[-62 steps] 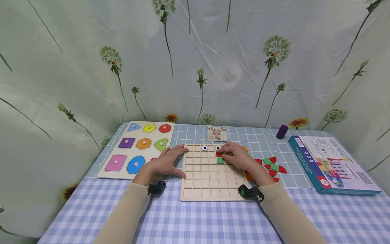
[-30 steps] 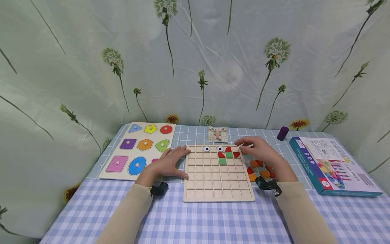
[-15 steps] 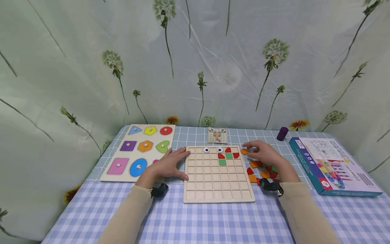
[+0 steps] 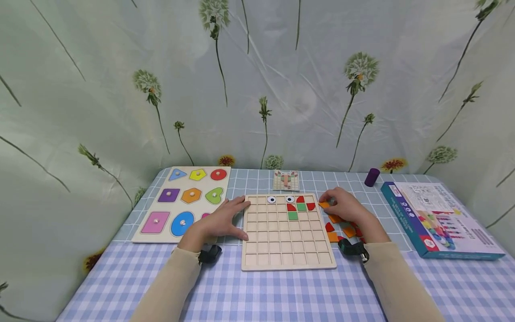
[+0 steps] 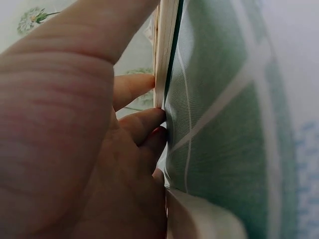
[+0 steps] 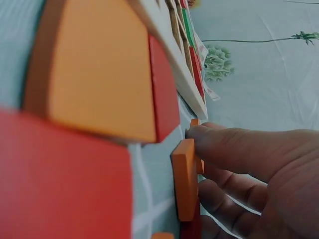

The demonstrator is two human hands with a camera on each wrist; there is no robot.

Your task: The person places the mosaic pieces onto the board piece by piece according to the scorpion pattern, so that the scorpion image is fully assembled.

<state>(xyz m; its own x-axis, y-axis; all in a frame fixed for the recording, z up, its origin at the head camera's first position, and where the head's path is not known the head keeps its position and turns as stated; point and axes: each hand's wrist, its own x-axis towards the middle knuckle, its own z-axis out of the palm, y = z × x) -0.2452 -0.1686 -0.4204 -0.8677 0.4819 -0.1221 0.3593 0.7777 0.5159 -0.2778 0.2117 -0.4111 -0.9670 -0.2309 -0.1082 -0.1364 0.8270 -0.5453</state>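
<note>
A wooden grid board lies flat in the head view. Two eye tiles, green squares and red quarter-round tiles sit in its upper cells. My left hand rests at the board's left edge, fingers spread and thumb extended; the left wrist view shows fingertips touching the side of the board. Just right of the board's top corner, my right hand has thumb and fingers at an orange tile on the table. The right wrist view shows the thumb against that tile, another orange tile close below.
Loose orange and red tiles lie right of the board, partly under the right hand. A shape puzzle board lies left. Behind the grid are a small pattern card and a purple cylinder. A flat box lies far right.
My right hand left the grid, where red quarter-round tiles now sit at upper right, and moved right to the orange tile, its fingers closing there. My left hand stayed at the board's edge.
</note>
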